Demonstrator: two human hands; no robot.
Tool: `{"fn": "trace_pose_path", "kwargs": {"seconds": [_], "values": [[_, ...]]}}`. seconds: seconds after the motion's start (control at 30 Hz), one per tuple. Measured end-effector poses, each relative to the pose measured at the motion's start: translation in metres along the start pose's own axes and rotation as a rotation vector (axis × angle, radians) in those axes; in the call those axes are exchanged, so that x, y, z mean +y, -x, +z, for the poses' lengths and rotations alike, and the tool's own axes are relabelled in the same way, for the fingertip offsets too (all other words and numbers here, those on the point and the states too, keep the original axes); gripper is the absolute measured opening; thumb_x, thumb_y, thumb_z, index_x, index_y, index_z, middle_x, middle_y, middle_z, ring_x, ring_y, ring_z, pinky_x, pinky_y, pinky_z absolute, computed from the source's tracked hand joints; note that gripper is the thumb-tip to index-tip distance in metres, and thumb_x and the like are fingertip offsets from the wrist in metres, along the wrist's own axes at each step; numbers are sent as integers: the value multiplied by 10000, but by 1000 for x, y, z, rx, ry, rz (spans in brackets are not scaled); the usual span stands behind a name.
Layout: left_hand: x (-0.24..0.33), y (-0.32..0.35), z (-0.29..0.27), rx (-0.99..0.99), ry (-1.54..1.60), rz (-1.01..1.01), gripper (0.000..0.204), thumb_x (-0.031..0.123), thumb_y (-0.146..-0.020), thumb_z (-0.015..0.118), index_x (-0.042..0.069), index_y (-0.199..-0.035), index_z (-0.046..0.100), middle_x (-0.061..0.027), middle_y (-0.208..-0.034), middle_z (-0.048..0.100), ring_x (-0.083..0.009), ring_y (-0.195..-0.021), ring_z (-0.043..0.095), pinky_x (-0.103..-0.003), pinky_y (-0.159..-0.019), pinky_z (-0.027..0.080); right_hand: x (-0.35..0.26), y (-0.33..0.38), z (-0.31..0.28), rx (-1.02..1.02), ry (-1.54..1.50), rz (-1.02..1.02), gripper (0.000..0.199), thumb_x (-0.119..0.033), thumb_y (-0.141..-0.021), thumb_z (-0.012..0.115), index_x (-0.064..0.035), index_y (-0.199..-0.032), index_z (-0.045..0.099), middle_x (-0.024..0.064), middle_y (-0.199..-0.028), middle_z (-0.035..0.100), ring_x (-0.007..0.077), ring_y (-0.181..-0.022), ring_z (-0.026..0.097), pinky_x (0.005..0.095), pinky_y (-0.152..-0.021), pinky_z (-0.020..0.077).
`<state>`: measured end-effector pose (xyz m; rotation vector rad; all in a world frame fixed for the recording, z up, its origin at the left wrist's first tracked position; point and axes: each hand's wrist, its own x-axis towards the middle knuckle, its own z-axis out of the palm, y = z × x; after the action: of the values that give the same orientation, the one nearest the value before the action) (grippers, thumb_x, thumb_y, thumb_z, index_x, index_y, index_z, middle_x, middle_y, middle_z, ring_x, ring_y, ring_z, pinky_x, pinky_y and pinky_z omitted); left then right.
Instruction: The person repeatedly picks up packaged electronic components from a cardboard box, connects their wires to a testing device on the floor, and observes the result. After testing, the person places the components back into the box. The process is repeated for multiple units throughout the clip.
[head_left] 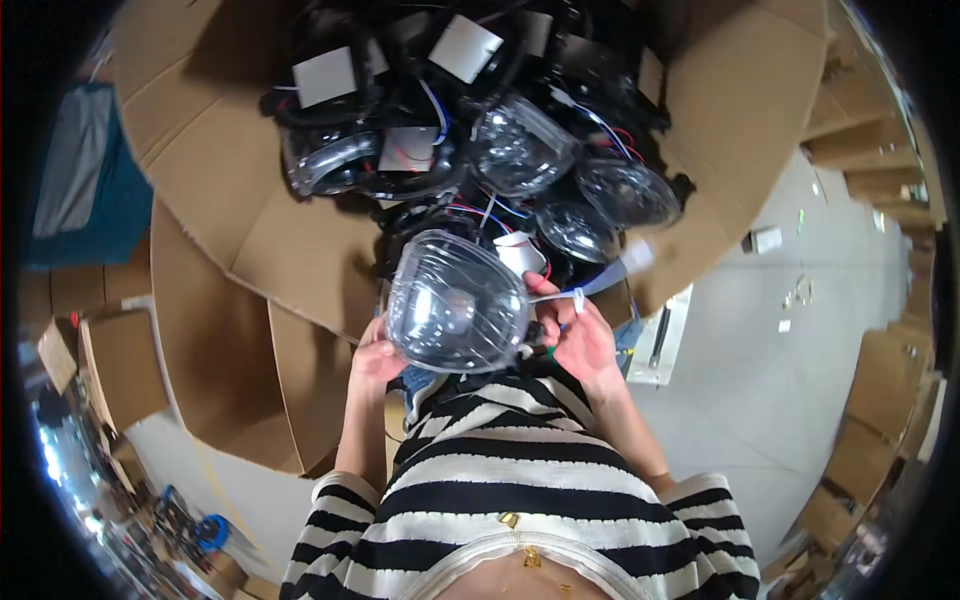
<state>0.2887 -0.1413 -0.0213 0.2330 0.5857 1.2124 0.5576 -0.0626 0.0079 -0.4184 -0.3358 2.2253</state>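
Observation:
A headlight-like lamp (455,318) with a clear, rounded lens is held up in front of my striped shirt. My left hand (374,358) grips its left edge, fingers partly hidden behind it. On the lamp's right side, my right hand (578,338) pinches a thin wire lead (547,297) that ends in a small white connector (578,300). Just beyond lies a pile of similar lamps with clear lenses (525,148), black housings and red, blue and white wires. White square labels or pads (465,48) show on several of them.
A large open cardboard box (215,190) surrounds the pile, its flaps reaching towards me. Another open box (215,360) stands at left. Cardboard boxes (880,380) line the right side. A white board with a dark bar (661,340) lies on the grey floor, near small scraps.

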Motion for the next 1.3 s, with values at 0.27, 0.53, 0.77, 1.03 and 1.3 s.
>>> {"fn": "trace_pose_path", "kwargs": {"seconds": [0.27,0.53,0.77,1.03,1.3], "values": [[16,9,-32,239,-512,-306,479,230,-731,603,-56,-1074,430,-133,-999,535,-203,-900,536,-336,-747,457,16,15,-11,121,618,26,206,-146,-855,433,22,-857,552,56,-865,543,81,-636,397,220,-583,339],[-7,-61,84,78,-1783,129,429,313,-691,625,8,-982,548,-165,-945,566,-308,-845,556,-321,-730,439,29,16,-5,-10,1199,92,108,-98,-798,480,-5,-776,532,88,-715,534,185,-650,515,289,-595,396],[-42,-119,106,-447,-1335,-425,411,284,-787,542,-35,-1041,498,-138,-916,575,-196,-815,567,-279,-711,441,32,15,0,-89,1496,-77,101,-129,-735,527,-33,-767,530,124,-697,533,289,-686,530,363,-583,415],[-37,-104,120,-228,-1090,-355,324,80,-851,408,33,-1171,429,-39,-725,550,-103,-641,541,-223,-602,428,13,33,6,21,1421,-68,63,-79,-737,543,-29,-774,533,131,-819,516,289,-704,512,335,-637,419],[-47,-83,110,-417,-1652,363,474,-37,-625,560,33,-1082,455,-125,-824,549,-292,-700,547,-349,-633,453,-31,53,30,246,1007,156,138,-77,-801,467,8,-704,517,53,-586,490,107,-504,441,236,-461,338]]}}
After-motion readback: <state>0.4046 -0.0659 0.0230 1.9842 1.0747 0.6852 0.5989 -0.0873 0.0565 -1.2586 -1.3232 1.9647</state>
